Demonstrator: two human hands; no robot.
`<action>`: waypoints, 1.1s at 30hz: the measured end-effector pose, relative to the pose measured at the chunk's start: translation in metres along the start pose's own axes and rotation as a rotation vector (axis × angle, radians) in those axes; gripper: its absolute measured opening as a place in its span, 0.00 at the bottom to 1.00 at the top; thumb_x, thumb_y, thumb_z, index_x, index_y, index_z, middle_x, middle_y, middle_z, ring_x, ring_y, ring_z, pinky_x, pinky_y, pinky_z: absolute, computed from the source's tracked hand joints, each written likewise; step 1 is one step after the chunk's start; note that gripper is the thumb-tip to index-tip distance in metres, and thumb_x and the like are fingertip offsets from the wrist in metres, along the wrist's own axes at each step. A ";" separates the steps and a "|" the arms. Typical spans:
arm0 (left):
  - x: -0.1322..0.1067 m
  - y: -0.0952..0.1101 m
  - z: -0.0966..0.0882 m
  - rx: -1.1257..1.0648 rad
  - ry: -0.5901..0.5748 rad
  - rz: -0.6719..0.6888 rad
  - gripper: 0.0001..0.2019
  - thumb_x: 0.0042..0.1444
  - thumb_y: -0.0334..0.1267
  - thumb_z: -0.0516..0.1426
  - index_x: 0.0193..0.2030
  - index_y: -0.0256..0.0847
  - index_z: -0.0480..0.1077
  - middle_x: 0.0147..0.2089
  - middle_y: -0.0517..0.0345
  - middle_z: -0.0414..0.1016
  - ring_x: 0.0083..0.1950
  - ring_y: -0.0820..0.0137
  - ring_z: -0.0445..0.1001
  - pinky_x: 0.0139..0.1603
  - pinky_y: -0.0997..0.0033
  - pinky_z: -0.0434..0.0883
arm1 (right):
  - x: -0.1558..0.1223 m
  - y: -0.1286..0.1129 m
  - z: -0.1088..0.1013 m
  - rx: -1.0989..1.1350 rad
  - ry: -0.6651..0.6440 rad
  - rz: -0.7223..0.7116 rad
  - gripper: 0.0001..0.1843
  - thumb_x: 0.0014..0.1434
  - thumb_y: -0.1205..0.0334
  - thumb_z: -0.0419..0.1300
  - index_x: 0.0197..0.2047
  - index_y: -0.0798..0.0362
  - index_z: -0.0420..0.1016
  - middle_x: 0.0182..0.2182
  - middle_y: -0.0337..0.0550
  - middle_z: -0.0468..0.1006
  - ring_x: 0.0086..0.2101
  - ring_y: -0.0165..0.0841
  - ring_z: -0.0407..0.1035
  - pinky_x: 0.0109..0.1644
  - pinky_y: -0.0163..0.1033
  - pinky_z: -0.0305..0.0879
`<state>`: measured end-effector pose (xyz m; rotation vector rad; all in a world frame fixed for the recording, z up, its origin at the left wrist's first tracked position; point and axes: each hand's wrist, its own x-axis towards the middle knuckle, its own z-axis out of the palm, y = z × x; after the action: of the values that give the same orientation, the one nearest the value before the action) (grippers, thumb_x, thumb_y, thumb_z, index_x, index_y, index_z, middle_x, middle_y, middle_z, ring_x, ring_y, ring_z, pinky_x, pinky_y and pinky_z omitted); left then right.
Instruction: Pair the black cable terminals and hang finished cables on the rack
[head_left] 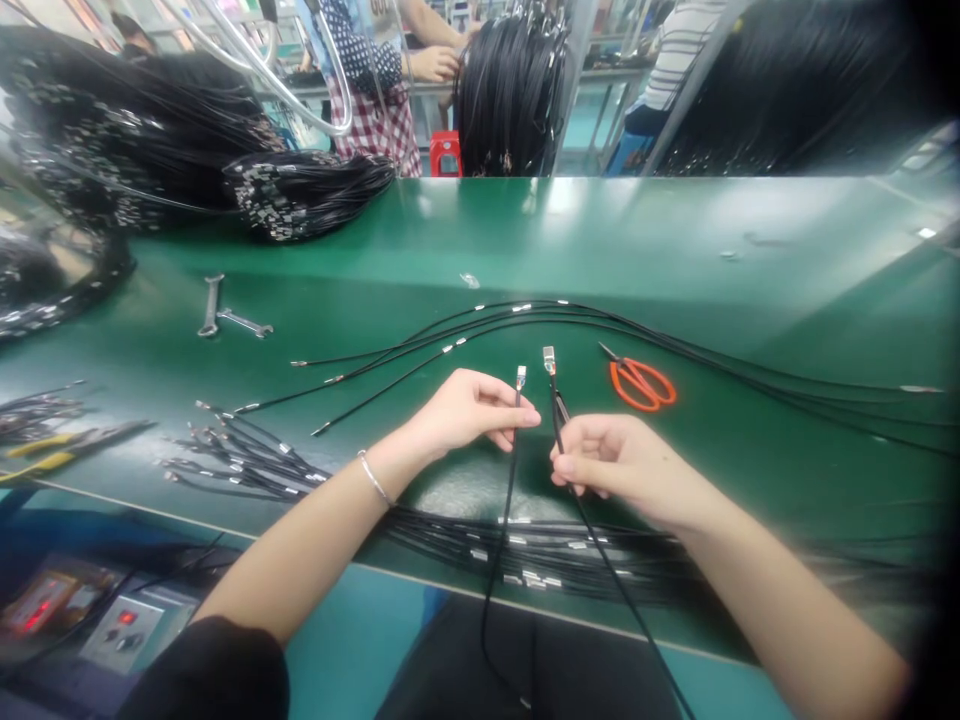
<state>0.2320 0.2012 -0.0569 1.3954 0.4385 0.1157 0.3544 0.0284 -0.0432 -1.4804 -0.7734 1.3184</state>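
Well, both held cables point connector-first forward, tails seemingly hanging.

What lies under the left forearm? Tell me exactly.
A bundle of black cables runs beneath the left forearm along the green table, emerging on both sides. The stretch directly below is covered, so anything else there cannot be seen.

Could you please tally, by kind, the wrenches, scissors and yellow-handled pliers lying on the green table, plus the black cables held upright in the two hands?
Wrenches: 2
Orange-handled scissors: 1
Yellow-handled pliers: 1
Held black cables, one in the left hand and one in the right hand: 2
Total: 6
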 end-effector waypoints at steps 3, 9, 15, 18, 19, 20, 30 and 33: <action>0.000 0.002 -0.002 0.124 0.039 -0.023 0.16 0.42 0.41 0.72 0.29 0.29 0.78 0.21 0.52 0.75 0.21 0.71 0.74 0.22 0.75 0.75 | 0.001 0.000 0.001 0.004 0.011 0.005 0.20 0.40 0.55 0.76 0.26 0.55 0.71 0.22 0.42 0.77 0.21 0.26 0.65 0.22 0.29 0.55; -0.002 0.004 -0.004 0.164 0.051 -0.030 0.09 0.48 0.34 0.69 0.29 0.29 0.77 0.24 0.50 0.77 0.22 0.73 0.74 0.20 0.79 0.72 | 0.002 0.003 0.001 -0.010 0.023 -0.017 0.19 0.42 0.55 0.76 0.26 0.55 0.72 0.23 0.42 0.77 0.22 0.26 0.66 0.22 0.29 0.57; -0.004 0.007 -0.005 0.160 -0.043 0.098 0.09 0.54 0.35 0.65 0.28 0.29 0.76 0.40 0.44 0.80 0.24 0.79 0.73 0.21 0.82 0.70 | 0.004 0.007 0.003 0.004 0.022 -0.009 0.18 0.42 0.58 0.76 0.27 0.56 0.72 0.22 0.41 0.77 0.22 0.25 0.67 0.21 0.27 0.58; -0.006 0.007 -0.005 0.128 -0.100 0.154 0.12 0.54 0.40 0.65 0.28 0.30 0.77 0.38 0.48 0.79 0.26 0.79 0.73 0.25 0.83 0.72 | 0.005 0.007 0.006 0.001 0.009 0.008 0.19 0.41 0.58 0.76 0.27 0.56 0.71 0.20 0.40 0.76 0.22 0.25 0.67 0.21 0.27 0.58; -0.007 0.006 -0.004 0.105 -0.115 0.161 0.13 0.54 0.41 0.66 0.28 0.31 0.77 0.36 0.49 0.79 0.26 0.78 0.73 0.26 0.82 0.73 | 0.005 0.008 0.007 -0.001 0.004 0.011 0.19 0.42 0.58 0.76 0.28 0.56 0.71 0.20 0.40 0.76 0.22 0.25 0.67 0.21 0.27 0.58; -0.007 0.006 -0.003 0.081 -0.127 0.162 0.13 0.53 0.42 0.66 0.29 0.31 0.77 0.34 0.50 0.79 0.26 0.78 0.73 0.27 0.81 0.73 | 0.006 0.008 0.008 -0.005 -0.003 0.011 0.19 0.42 0.58 0.76 0.28 0.56 0.71 0.21 0.40 0.76 0.22 0.25 0.67 0.21 0.27 0.59; -0.009 0.007 0.002 -0.037 -0.138 0.126 0.13 0.50 0.42 0.69 0.35 0.32 0.79 0.28 0.54 0.78 0.24 0.74 0.75 0.25 0.78 0.76 | 0.007 0.013 0.009 -0.018 -0.048 -0.029 0.18 0.45 0.56 0.75 0.28 0.56 0.71 0.22 0.40 0.76 0.22 0.25 0.67 0.22 0.27 0.60; -0.010 0.007 0.003 -0.039 -0.139 0.115 0.11 0.51 0.40 0.68 0.34 0.32 0.79 0.29 0.53 0.78 0.24 0.74 0.76 0.26 0.78 0.76 | 0.008 0.015 0.008 -0.032 -0.057 -0.037 0.18 0.47 0.55 0.74 0.28 0.56 0.71 0.22 0.40 0.76 0.22 0.25 0.68 0.22 0.28 0.59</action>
<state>0.2252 0.1966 -0.0472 1.3803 0.2395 0.1200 0.3464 0.0324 -0.0591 -1.4525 -0.8588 1.3308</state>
